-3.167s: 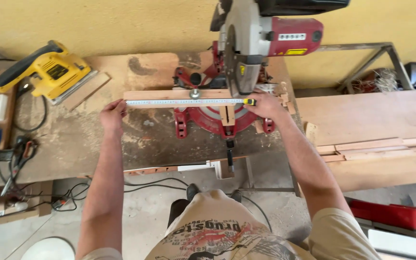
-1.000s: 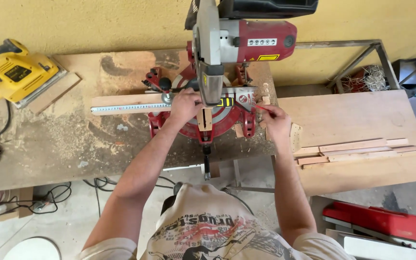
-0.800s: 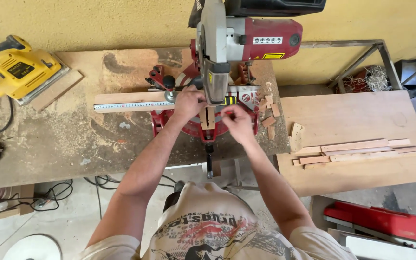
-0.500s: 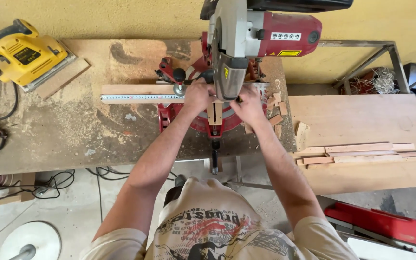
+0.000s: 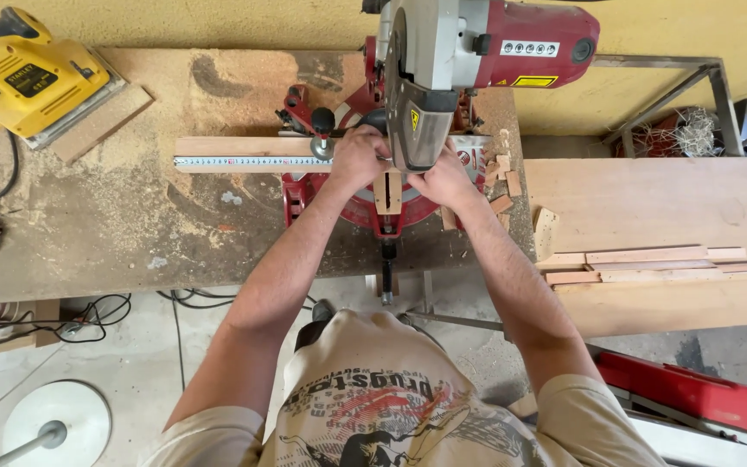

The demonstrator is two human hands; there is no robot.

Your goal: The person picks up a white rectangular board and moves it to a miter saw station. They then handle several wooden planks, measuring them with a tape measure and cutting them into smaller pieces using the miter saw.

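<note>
Two hands, the left hand (image 5: 358, 156) and right hand (image 5: 444, 180), clench the wooden strip (image 5: 244, 147) at the mitre saw (image 5: 443, 60) by the worktop's (image 5: 131, 233) far edge. Fingers sit just beside the blade guard; a slip risks injury.

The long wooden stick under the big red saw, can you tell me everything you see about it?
The wooden strip is pale, thin and straight, lying flat across the red saw's table on a sawdust-covered bench. A measuring tape runs along its near edge. Its right end disappears under the saw head, where the left hand and right hand press close beside it.
</note>
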